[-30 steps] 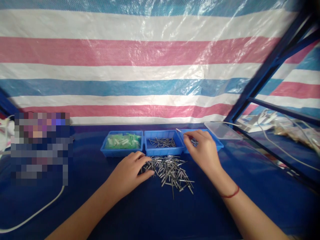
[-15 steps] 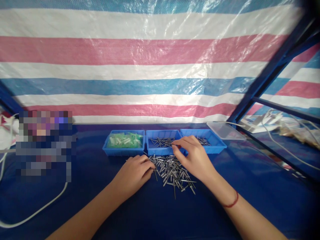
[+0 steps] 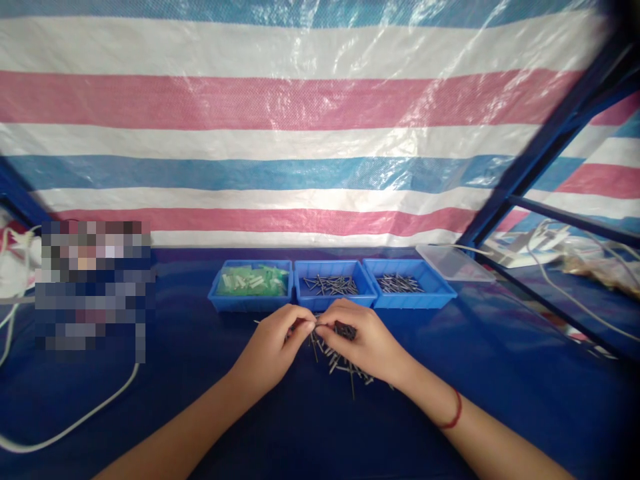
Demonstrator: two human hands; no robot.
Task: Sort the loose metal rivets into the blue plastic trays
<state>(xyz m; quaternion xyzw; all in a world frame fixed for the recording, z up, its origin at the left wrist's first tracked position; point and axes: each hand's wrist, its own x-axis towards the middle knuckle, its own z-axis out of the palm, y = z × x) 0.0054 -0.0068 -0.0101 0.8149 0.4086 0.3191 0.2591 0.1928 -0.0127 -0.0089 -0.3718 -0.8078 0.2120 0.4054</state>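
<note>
My left hand (image 3: 275, 343) and my right hand (image 3: 363, 337) meet above a loose pile of thin metal pins (image 3: 337, 363). Each is closed in a pinch, with the fingertips almost touching. A small dark sliver shows between them, too small to name. Part of the pile is hidden under my right hand. Behind the hands stand three blue trays side by side. Green and white pieces fill the left tray (image 3: 215, 301). Thin dark pins lie in the middle tray (image 3: 299, 293), and more pins in the right tray (image 3: 440, 293).
A clear plastic lid (image 3: 450, 263) lies behind the right tray. On the left a white cable (image 3: 75, 437) curves over the blue table (image 3: 300, 440), near a blurred-out patch. Blue frame bars (image 3: 530, 167) rise at the right, and a striped sheet (image 3: 250, 143) hangs behind.
My right hand has come from over the gap between the middle and right trays, down and left to my left hand's fingertips. My left hand has turned slightly, staying by the pile.
</note>
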